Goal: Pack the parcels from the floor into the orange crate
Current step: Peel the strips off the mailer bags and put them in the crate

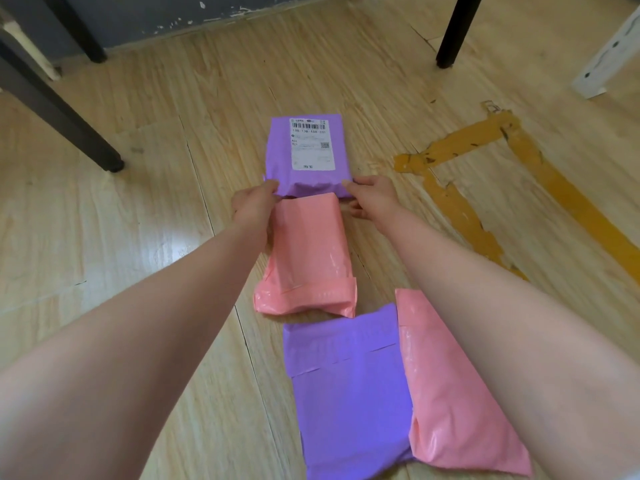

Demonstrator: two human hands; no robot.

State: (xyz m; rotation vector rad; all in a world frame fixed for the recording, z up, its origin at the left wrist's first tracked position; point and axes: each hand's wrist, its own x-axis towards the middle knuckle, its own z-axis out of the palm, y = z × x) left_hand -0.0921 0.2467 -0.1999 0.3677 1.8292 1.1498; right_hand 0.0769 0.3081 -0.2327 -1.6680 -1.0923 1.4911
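Several plastic mailer parcels lie in a line on the wooden floor. Farthest from me is a purple parcel (308,154) with a white shipping label on top. My left hand (254,204) grips its near left corner and my right hand (372,199) grips its near right corner. Its near edge overlaps a pink parcel (306,261). Closer to me lie another purple parcel (349,393) and a second pink parcel (450,393) leaning over its right side, partly hidden by my right forearm. The orange crate is out of view.
Dark furniture legs stand at the far left (104,157), the back left (93,53) and the back right (450,46). Worn yellow tape (457,209) marks the floor on the right. A white object (609,57) sits at the far right edge.
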